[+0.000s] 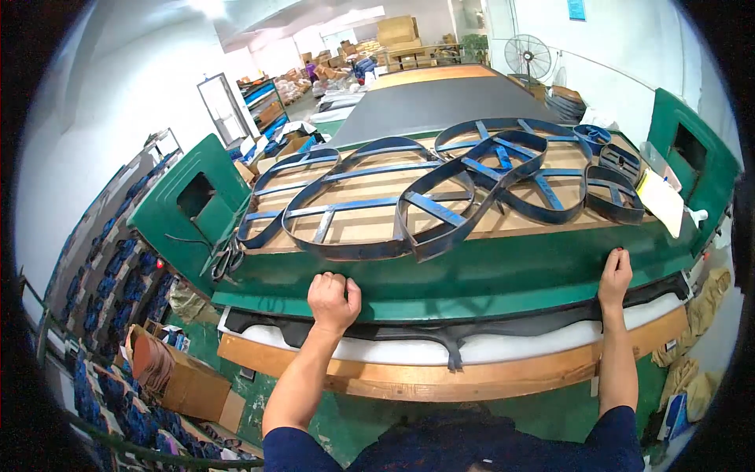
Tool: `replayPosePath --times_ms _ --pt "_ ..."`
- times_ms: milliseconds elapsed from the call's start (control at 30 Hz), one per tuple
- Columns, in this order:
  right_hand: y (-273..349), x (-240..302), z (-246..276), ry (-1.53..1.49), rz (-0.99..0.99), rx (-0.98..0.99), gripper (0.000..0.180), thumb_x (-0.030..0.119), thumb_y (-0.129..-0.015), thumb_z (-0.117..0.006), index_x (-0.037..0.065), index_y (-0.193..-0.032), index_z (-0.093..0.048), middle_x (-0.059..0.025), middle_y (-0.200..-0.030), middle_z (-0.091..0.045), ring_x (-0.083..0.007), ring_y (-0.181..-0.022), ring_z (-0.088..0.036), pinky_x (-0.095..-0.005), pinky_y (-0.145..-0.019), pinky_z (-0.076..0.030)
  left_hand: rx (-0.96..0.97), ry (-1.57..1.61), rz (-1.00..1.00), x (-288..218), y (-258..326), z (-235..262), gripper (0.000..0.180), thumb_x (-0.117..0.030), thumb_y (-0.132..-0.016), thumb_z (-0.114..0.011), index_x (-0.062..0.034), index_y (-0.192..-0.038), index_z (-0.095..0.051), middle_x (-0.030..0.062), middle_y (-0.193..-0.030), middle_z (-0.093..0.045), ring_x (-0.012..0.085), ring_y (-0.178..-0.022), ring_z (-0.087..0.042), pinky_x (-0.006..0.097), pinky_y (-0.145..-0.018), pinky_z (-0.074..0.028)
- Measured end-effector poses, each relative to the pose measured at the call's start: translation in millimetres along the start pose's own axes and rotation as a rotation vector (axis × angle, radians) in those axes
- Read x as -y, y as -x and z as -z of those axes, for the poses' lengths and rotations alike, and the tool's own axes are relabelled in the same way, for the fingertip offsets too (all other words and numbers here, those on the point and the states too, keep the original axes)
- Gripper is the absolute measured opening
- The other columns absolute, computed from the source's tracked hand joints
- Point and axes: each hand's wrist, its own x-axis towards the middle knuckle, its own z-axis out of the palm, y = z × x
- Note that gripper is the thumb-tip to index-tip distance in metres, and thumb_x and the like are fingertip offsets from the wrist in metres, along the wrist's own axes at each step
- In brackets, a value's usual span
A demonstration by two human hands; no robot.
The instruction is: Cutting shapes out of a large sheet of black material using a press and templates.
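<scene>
Left hand [333, 299] is closed in a fist on the green press head's [487, 271] front edge; right hand [615, 275] lies open and flat on it. Blue steel cutting dies [409, 206] rest on top, beyond both hands.

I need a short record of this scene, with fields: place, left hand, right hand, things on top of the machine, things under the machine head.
place: workshop, at a green press machine
left hand: left hand closed in a fist on the front edge of the green machine head
right hand: right hand flat on the same edge, fingers stretched
on top: blue steel cutting dies lying on a wooden board; scissors at the left end
under the head: black sheet material on a white pad, above a wooden ledge
</scene>
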Motion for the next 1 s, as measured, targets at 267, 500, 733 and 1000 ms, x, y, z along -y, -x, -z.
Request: replayPosePath --times_ms 267,500,733,1000 --pt "3.3 4.3 19.1 -0.215 -0.274 0.144 0.032 0.02 -0.101 -0.049 0.004 -0.073 -0.041 -0.0007 -0.066 -0.04 -0.0097 -0.062 -0.037 -0.0285 -0.055 -0.034 0.057 0.133 0.067 -13.3 1.1 19.2 0.015 -0.009 -0.075 -0.068 -0.0046 -0.073 -0.054 0.0131 -0.071 -0.054 0.0338 -0.069 -0.054 0.045 -0.062 -0.045" --pt "74.6 70.7 30.5 -0.248 -0.165 0.465 0.032 0.008 -0.09 -0.061 -0.001 -0.065 -0.044 -0.0066 -0.057 -0.041 -0.0102 -0.055 -0.035 -0.0324 -0.048 -0.032 0.302 0.284 0.093 -26.9 50.0 60.7 0.011 -0.013 -0.077 -0.07 -0.0043 -0.078 -0.063 0.0123 -0.074 -0.062 0.0332 -0.071 -0.059 0.044 -0.063 -0.047" --pt "152.0 156.9 38.5 -0.076 0.075 0.927 0.023 0.019 -0.084 -0.064 0.001 -0.069 -0.06 -0.0195 -0.071 -0.062 -0.0361 -0.066 -0.062 -0.043 -0.059 -0.048 0.477 0.347 0.144 -54.1 133.7 83.8 0.017 -0.017 -0.08 -0.067 -0.0048 -0.07 -0.061 0.0135 -0.067 -0.061 0.0324 -0.065 -0.061 0.044 -0.061 -0.05" --pt "179.6 158.5 34.7 0.115 0.068 0.876 0.028 0.023 -0.085 -0.063 0.001 -0.068 -0.062 -0.0204 -0.072 -0.064 -0.0389 -0.067 -0.063 -0.0459 -0.061 -0.05 0.286 0.339 0.198 -58.0 151.5 74.9 0.025 -0.017 -0.08 -0.065 -0.0059 -0.059 -0.056 0.0137 -0.06 -0.059 0.0327 -0.057 -0.06 0.043 -0.055 -0.049"
